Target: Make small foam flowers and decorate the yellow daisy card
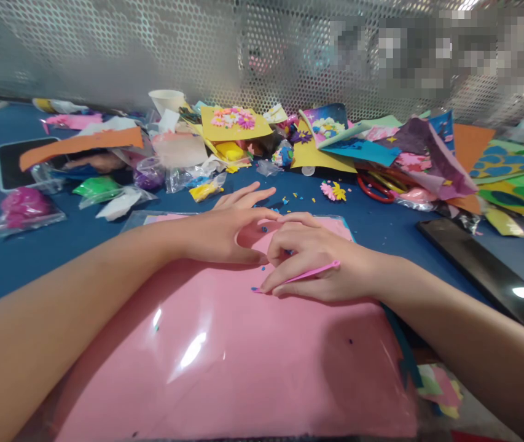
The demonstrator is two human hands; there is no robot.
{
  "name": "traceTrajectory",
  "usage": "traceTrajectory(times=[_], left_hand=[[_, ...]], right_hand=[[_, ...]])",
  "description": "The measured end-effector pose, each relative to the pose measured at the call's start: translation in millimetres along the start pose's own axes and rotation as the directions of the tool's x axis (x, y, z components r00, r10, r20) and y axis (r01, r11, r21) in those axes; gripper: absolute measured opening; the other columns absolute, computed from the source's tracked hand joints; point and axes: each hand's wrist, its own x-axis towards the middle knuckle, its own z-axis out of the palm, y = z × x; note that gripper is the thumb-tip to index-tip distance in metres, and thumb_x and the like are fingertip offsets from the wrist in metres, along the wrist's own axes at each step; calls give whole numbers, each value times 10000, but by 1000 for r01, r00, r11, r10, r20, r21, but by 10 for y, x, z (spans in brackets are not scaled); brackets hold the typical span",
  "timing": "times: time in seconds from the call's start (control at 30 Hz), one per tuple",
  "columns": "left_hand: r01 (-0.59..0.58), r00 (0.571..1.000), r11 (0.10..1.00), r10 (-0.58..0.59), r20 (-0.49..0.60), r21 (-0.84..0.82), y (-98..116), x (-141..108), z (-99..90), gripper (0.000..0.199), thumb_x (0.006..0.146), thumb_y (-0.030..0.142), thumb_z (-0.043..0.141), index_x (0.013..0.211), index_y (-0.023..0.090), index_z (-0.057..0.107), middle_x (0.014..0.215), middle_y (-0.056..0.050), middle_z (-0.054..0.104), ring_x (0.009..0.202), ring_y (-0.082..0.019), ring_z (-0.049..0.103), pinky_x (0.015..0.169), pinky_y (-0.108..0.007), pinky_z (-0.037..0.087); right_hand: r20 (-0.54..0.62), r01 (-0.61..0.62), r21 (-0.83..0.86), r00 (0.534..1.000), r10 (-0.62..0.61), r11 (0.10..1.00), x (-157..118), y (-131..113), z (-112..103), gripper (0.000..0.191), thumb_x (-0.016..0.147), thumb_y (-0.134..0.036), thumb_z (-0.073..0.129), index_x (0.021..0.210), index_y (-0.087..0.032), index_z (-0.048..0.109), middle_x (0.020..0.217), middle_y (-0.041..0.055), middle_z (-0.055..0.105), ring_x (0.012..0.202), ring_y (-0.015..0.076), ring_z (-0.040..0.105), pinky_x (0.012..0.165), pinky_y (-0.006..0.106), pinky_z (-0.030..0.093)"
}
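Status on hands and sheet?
Right hand holding thin pink tool on pink sheet. Left hand resting on sheet. Small blue bits by the tool's tip.

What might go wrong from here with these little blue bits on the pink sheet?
The tiny blue bits lie loose on the glossy pink sheet, so the left hand or right hand might brush them out of place. The slim pink tool held in the right hand could flick one away, and a bit lost onto the blue tabletop might be hard to spot.
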Motion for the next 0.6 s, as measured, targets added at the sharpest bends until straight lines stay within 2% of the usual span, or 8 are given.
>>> traceTrajectory(times=[0.17,0.3,0.47,0.6], left_hand=[[-2,1000,1000,1,13,8,-6,-14,-4,754,801,605,667,1483,346,479,1743,-7,-15,1580,-420,-97,1244,-660,104],[-4,1000,1000,4,13,-7,3,-28,-12,756,806,556,676,1502,357,458,1742,-5,-17,1580,-423,-94,1244,-658,91],[-3,1000,1000,3,7,-5,16,-18,-11,761,794,579,675,1489,341,475,1742,-25,7,1584,-411,-81,1246,-653,93],[5,1000,1000,-5,8,11,15,-5,-8,776,781,611,675,1485,350,478,1743,-18,11,1587,-404,-73,1249,-650,103]], right_hand=[[-126,21,67,992,-12,998,17,27,1,111,952,-274,692,970,-259,800,916,-5,715,916,117,617,1052,389,365],[-205,-28,59,978,39,998,24,45,-6,100,930,-298,723,952,-236,799,844,-11,690,855,117,606,1012,390,378],[-93,20,54,996,-15,998,16,19,7,116,951,-290,691,971,-274,805,935,-1,700,929,122,623,1065,414,352],[-47,-3,9,999,3,1000,7,-12,24,127,953,-275,682,962,-290,809,985,4,699,1001,131,622,1098,423,331]])
